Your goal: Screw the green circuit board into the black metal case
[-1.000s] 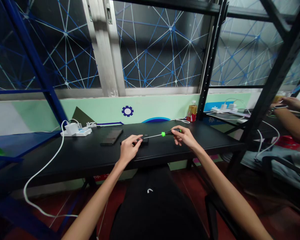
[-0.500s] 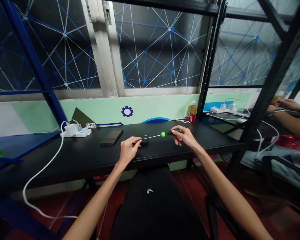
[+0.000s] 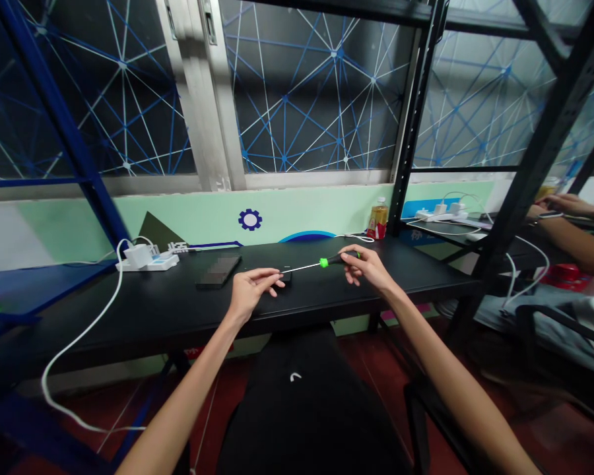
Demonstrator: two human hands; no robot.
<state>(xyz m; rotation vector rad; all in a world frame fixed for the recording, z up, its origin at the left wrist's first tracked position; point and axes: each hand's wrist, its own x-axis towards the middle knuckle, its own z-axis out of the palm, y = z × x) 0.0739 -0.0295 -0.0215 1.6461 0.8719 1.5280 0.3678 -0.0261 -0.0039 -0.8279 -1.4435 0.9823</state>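
Observation:
My right hand grips the black handle of a thin screwdriver with a bright green collar. Its metal shaft points left, and the tip sits at a small black device on the black desk. My left hand rests on the desk just left of that device, fingers loosely apart. The fingertips reach its near edge without closing around it.
A dark phone lies left of my hands. Farther left, a white power strip trails a cable over the desk edge. A drink bottle stands by a black shelf post. Another person's arm works at right.
My left hand has slid back a little from the small black device, so more of it shows. The right hand keeps the screwdriver in nearly the same place.

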